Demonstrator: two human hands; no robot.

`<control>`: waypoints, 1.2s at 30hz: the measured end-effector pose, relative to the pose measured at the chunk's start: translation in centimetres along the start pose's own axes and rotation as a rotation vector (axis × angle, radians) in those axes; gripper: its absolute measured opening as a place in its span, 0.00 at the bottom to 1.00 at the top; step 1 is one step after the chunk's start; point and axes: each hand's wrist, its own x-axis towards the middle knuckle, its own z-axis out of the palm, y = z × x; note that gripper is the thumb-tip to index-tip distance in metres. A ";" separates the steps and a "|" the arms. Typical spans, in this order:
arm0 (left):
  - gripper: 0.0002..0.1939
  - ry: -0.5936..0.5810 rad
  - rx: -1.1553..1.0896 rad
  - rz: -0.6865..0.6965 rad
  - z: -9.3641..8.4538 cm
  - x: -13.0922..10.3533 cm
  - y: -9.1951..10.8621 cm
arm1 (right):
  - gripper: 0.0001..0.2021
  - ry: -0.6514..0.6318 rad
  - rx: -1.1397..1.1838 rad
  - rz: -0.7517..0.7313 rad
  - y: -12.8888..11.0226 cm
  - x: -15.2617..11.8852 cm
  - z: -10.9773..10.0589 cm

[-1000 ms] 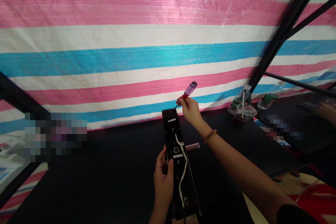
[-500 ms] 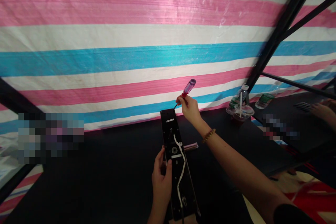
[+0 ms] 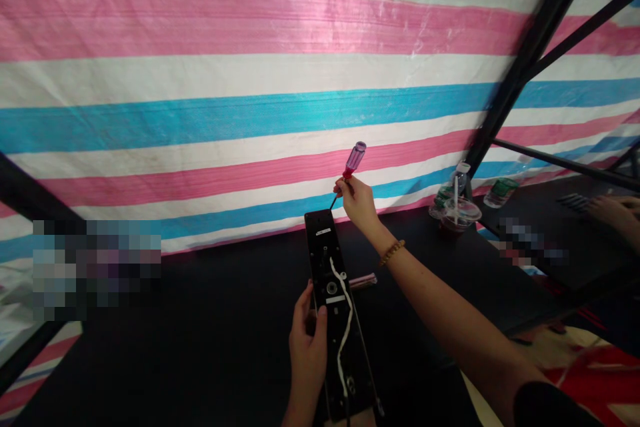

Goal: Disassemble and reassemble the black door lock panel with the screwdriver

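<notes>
- Grasping a long black panel (image 3: 336,328) at its left edge with the left hand (image 3: 307,340), fingers along the side and thumb against the upper face.
- Pinching a screwdriver (image 3: 355,157) in the right hand (image 3: 357,199), with fingertips clenched on the shaft just below the purplish-red handle.
- Pointing the tip down at the far right corner of the panel; apparently touching there, though impossible to tell whether seated in a screw.
- Reaching lengthwise from the near edge of view toward the far striped sheet (image 3: 250,113), over the middle of the dark table (image 3: 210,333): the panel, with its fitted face up.
- Showing on that face a white cable (image 3: 351,310), a round fitting (image 3: 332,288) and, toward the far end, a white label (image 3: 323,232).
- Done, by the look of it: bracing the panel and setting the tool at the corner.
- Left, as a judgement: finishing at that corner, not yet complete; unable to count fasteners driven or remaining against such dark plastic.
- Lying just right of the panel on the table: a pinkish item (image 3: 364,281), too unclear to identify.
- Standing farther right, well apart from the work: a lidded cup (image 3: 465,213) beside a clear bottle (image 3: 461,177).
- Resting at the far right: a co-worker's hand (image 3: 613,208).
</notes>
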 end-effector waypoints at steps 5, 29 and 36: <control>0.26 0.005 0.007 0.004 0.0 0.0 -0.1 | 0.10 -0.031 0.046 -0.001 -0.5 0.0 0.2; 0.25 0.005 -0.002 0.033 0.2 0.0 0.1 | 0.07 -0.033 -0.047 0.021 -0.6 1.6 0.4; 0.27 0.004 0.005 0.032 0.2 0.1 0.0 | 0.07 -0.177 0.027 0.007 -1.3 1.4 0.4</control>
